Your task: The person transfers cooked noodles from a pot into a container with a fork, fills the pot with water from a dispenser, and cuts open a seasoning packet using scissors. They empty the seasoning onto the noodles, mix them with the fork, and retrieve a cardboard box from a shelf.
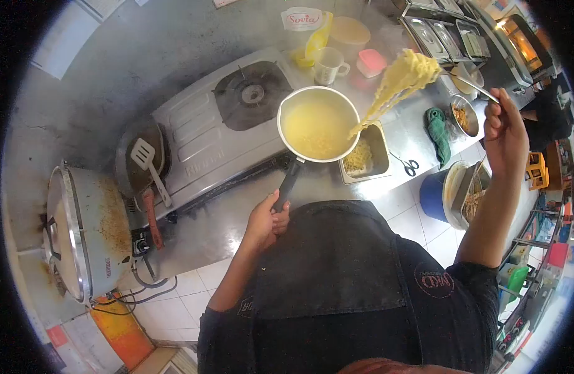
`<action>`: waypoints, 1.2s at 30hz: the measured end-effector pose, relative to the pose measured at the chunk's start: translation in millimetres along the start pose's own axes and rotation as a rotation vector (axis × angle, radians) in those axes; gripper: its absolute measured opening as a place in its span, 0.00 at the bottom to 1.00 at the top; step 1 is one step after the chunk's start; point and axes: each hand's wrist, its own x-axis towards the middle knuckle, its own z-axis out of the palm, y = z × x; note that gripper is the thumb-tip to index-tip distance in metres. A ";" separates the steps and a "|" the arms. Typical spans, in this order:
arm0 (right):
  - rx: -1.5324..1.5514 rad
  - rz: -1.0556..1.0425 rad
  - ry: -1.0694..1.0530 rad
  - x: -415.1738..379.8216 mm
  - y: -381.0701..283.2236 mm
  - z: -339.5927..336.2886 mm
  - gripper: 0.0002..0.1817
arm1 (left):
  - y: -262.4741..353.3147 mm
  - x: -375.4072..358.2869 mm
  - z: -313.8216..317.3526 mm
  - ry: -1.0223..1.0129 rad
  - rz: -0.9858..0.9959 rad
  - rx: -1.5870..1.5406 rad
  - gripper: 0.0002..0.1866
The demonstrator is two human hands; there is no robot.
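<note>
My left hand is closed round the black handle of a white saucepan, held over the counter beside the stove. Pale yellow, creamy liquid fills much of the pan. Raised at the right, my right hand grips a slim metal utensil. A thick clump of yellow noodles hangs from its far end and hides its head. Strands trail down from the clump to the pan's right rim. Below that rim, a rectangular metal container holds more noodles, partly covered by the pan.
A gas stove stands left of the pan, with a spatula over a dark frying pan. Behind are a measuring cup and a pink-lidded tub. Scissors, a green cloth and a food bowl lie rightward.
</note>
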 end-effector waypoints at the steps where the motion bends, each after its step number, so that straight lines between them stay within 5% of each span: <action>1: 0.007 -0.008 0.007 0.0 -4.4 -7.0 0.15 | -0.4 0.3 -0.9 -0.007 0.000 -0.003 0.24; 5: -0.066 -0.033 -0.054 -6.7 -13.4 -30.3 0.14 | 0.7 1.3 -3.4 -0.009 -0.018 -0.010 0.24; 8: -0.142 -0.006 0.090 -13.7 -1.9 -30.4 0.14 | -0.1 0.8 -5.2 -0.016 0.012 0.035 0.23; 15: -0.622 0.143 0.185 -33.4 100.5 -36.5 0.16 | -2.0 1.9 -6.3 -0.009 0.021 -0.005 0.23; 20: -1.297 -0.125 -0.247 -62.9 141.8 -18.5 0.13 | 2.0 0.9 -5.1 -0.033 -0.009 -0.018 0.23; 23: -1.380 -0.230 -0.237 -71.6 106.2 1.4 0.10 | 3.5 2.9 -6.0 -0.047 -0.006 -0.022 0.23; 29: -1.016 -0.217 -0.191 -60.7 79.5 14.0 0.12 | 1.2 5.9 -11.4 -0.044 0.018 0.066 0.24; 36: -0.656 0.038 -0.285 15.1 217.5 8.1 0.15 | -2.1 8.7 -7.3 -0.018 0.088 0.165 0.22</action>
